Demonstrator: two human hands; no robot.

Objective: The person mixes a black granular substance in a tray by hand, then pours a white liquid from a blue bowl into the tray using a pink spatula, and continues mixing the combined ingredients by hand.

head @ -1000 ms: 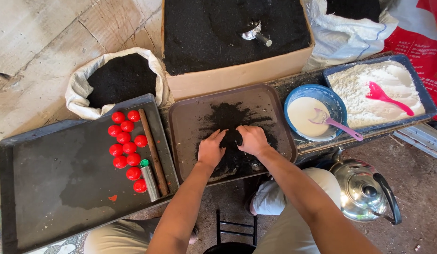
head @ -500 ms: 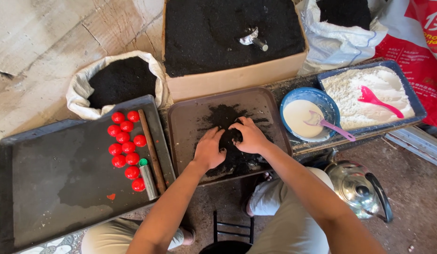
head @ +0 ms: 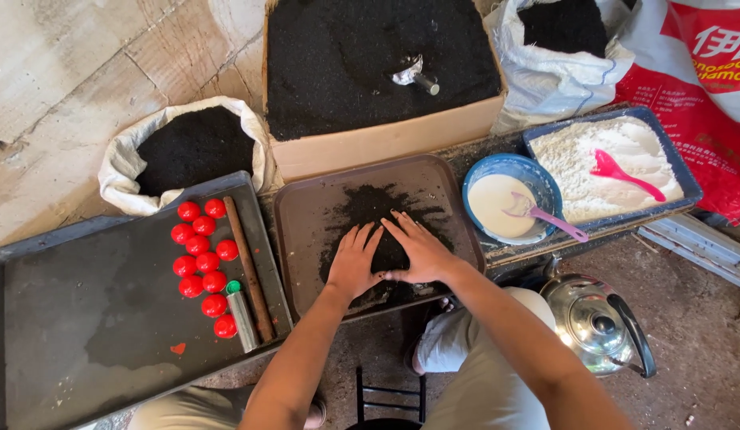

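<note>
Hands, left (head: 354,261) and right (head: 418,250), fingers spread flat, cupped around black powdery mound (head: 386,253) on brown rectangular tray (head: 302,231).

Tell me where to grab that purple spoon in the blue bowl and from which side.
Take the purple spoon by its handle end, which pokes out over the rim of the blue bowl toward the lower right. Come from that side, probably with the right hand: the scoop end lies in the white liquid, so only the handle looks clean and free.
</note>
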